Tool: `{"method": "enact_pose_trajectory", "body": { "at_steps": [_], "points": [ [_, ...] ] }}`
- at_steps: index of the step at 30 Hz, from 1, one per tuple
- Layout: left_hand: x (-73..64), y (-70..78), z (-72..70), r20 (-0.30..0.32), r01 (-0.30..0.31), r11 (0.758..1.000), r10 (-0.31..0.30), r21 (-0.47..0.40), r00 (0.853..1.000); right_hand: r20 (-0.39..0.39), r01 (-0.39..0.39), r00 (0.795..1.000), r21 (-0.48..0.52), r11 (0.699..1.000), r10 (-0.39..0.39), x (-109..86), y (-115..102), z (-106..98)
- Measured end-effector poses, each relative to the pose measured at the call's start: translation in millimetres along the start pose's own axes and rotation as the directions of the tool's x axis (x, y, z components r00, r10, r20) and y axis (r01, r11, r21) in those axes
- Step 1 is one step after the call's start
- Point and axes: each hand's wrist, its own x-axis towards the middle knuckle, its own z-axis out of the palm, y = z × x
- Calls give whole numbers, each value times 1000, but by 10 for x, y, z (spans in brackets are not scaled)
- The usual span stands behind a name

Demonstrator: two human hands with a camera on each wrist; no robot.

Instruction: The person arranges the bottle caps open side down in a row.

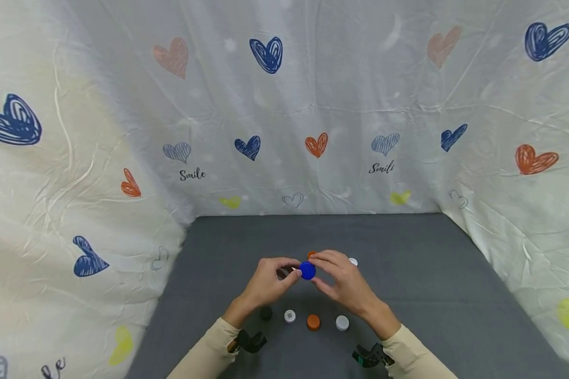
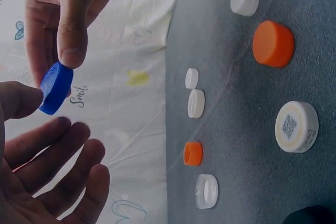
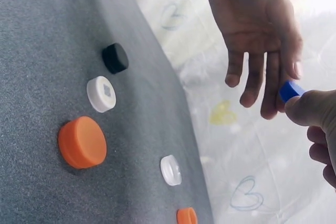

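Observation:
A round blue plastic cap [image 1: 307, 270] is held up above the grey table, between both hands. My left hand [image 1: 268, 280] pinches its left edge between thumb and index finger, the other fingers spread apart in the left wrist view. From the other side my right hand [image 1: 345, 279] grips it with thumb and fingertips. In the left wrist view the blue cap [image 2: 56, 88] is tilted, one thumb from each hand against it. Only a small part of the blue cap [image 3: 290, 91] shows past the right thumb in the right wrist view.
Nearer the person, a black cap [image 1: 265, 312], a white cap with a printed square [image 1: 290, 316], an orange cap [image 1: 313, 322] and a white cap [image 1: 342, 322] form a row. Behind the hands lie white caps [image 2: 196, 103], an orange cap [image 2: 193, 153] and a clear-white cap [image 2: 207, 191].

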Motion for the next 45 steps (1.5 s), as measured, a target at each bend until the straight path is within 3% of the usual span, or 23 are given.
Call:
{"method": "enact_pose_trajectory", "body": {
  "at_steps": [4,8,13,21,25,31,38,45],
  "points": [
    [12,-9,0,-24,-98,987,102,130,995,8,-27,1000,-1,1000,27,-5,8,-11],
    [12,-16,10,-27,-195,941,210,277,977,13,-40,999,4,999,40,-18,20,-6],
    [5,-8,5,-28,-232,908,258,349,966,25,-48,999,9,999,48,-14,21,17],
    [-20,3,-146,15,-198,879,212,433,977,61,-32,998,28,999,30,113,7,98],
    [-54,-39,-239,38,-172,857,176,486,984,85,-3,996,12,1000,2,201,9,191],
    [-130,-136,-366,29,-159,832,170,531,985,115,39,993,22,999,-41,344,6,364],
    [-210,-239,-491,41,-86,804,76,589,996,199,20,980,20,1000,-23,495,-57,559],
    [-323,-380,-542,50,-58,803,35,593,998,288,2,958,-21,1000,4,543,-117,802]
  ]
}}
